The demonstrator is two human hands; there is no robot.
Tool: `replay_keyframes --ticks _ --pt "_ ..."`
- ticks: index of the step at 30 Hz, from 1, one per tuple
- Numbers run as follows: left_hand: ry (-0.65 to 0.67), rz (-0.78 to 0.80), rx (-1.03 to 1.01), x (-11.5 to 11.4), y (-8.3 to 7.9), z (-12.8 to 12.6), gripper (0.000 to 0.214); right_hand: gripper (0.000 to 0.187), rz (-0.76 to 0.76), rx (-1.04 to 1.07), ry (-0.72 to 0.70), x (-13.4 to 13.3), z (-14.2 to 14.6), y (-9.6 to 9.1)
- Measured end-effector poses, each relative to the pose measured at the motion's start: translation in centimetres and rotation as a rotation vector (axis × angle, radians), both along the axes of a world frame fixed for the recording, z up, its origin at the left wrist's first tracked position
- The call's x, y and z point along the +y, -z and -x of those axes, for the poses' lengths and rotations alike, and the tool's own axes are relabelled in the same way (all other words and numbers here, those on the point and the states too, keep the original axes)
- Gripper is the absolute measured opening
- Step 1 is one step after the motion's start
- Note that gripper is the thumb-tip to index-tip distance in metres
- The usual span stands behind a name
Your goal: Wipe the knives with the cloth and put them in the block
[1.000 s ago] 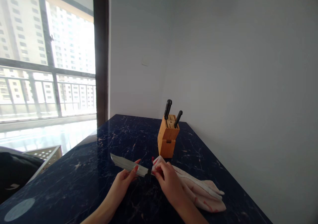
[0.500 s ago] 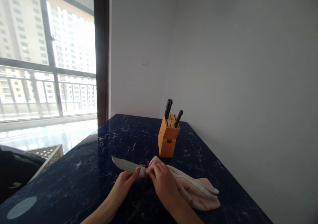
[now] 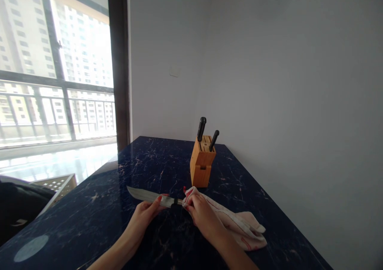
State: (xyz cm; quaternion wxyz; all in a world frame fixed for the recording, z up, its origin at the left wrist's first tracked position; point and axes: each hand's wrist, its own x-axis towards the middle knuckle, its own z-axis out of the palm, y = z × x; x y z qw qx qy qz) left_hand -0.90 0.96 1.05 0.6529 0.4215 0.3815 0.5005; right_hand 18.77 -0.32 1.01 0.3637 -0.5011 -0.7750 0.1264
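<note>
A kitchen knife (image 3: 143,194) lies across the space between my hands, its wide blade pointing left. My left hand (image 3: 147,213) pinches the blade near its base, thumb on top. Around the handle end, my right hand (image 3: 201,214) is closed on a pinkish-white cloth (image 3: 229,218) with red marks, which wraps part of the handle. A short stretch of handle with a dark collar shows between blade and cloth; the rest is hidden. From my right hand the cloth trails to the right over the tabletop.
Just beyond my hands a wooden knife block (image 3: 202,162) stands upright with two black-handled knives in it. The dark blue marbled table (image 3: 155,162) runs back to the wall. A pale round patch (image 3: 31,248) is at the front left, and a chair (image 3: 60,194) with dark fabric stands left.
My right hand and the cloth have slid right along the handle, baring the collar and part of the handle. My left hand and the blade have shifted slightly left.
</note>
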Motion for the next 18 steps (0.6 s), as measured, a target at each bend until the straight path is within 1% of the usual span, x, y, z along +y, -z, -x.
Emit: replay_keyframes --ticks 3,6,8,10,11,12,13,14,15,16,17,18 --pt "-0.007 0.031 -0.025 0.2 -0.2 0.6 0.027 0.014 0.015 -0.023 0.028 0.9 -1.1 1.2" --pt "-0.034 0.045 -0.038 0.7 -0.7 1.7 0.026 0.012 0.021 -0.056 0.084 1.2 -1.8 1.4" --pt "-0.092 0.072 -0.099 1.1 -1.2 2.5 0.021 0.013 0.022 -0.067 0.091 0.9 -1.9 0.9" --pt "-0.147 0.111 -0.196 1.4 -1.6 3.0 0.018 0.011 0.029 -0.065 0.033 0.1 -1.6 -0.2" --pt "-0.149 0.128 -0.238 1.5 -1.7 3.1 0.018 0.008 0.047 -0.045 -0.014 -0.4 -1.4 -0.8" --pt "-0.132 0.140 -0.269 1.4 -1.7 3.1 0.018 0.013 0.084 0.003 -0.081 -1.0 -1.0 -1.4" --pt "-0.095 0.151 -0.287 1.3 -1.6 3.0 0.018 0.028 0.138 0.083 -0.133 -1.5 -0.6 -2.0" --pt "-0.048 0.160 -0.294 1.2 -1.5 2.8 0.018 0.048 0.188 0.186 -0.167 -2.1 -0.2 -2.5" --pt "0.000 0.170 -0.296 0.9 -1.3 2.5 0.018 0.063 0.221 0.283 -0.193 -2.6 0.2 -2.9" --pt "0.052 0.184 -0.295 0.7 -1.1 2.2 0.018 0.071 0.227 0.351 -0.204 -3.0 0.7 -3.3" --pt "0.097 0.197 -0.295 0.4 -0.9 1.9 0.017 0.069 0.204 0.379 -0.215 -3.4 1.0 -3.6" --pt "0.146 0.220 -0.294 0.1 -0.9 1.6 0.017 0.058 0.157 0.368 -0.227 -3.8 1.4 -4.0"
